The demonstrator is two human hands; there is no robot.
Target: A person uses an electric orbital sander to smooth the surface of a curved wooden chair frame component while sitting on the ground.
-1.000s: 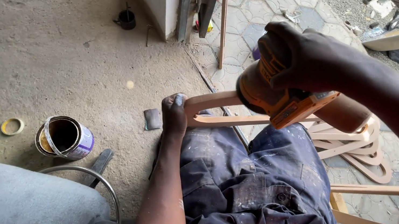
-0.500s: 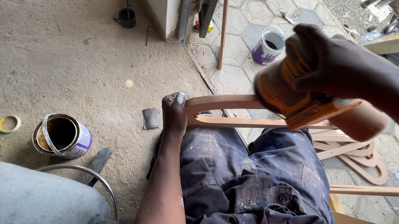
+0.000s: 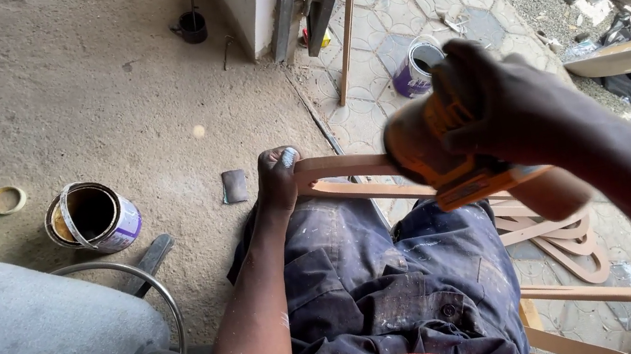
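Observation:
I sit with a curved wooden piece (image 3: pixel 348 167) lying across my lap. My left hand (image 3: pixel 277 179) grips its left end and holds it steady on my knee. My right hand (image 3: pixel 492 98) is wrapped over the top of an orange power sander (image 3: pixel 438 160), which rests on the wood to the right of my left hand. More curved wooden pieces (image 3: pixel 556 242) are stacked on the floor at my right side.
An open paint tin (image 3: pixel 91 218) stands on the concrete at left, with a tape roll (image 3: pixel 6 199) beyond it. A small sanding block (image 3: pixel 234 186) lies near my left hand. A purple tin (image 3: pixel 416 68) sits on the paving. A grey chair (image 3: pixel 34 347) is at lower left.
My right hand swept the sander right along the wood, then back left. My left hand stayed on the wood's end. The purple tin came into sight behind the sander.

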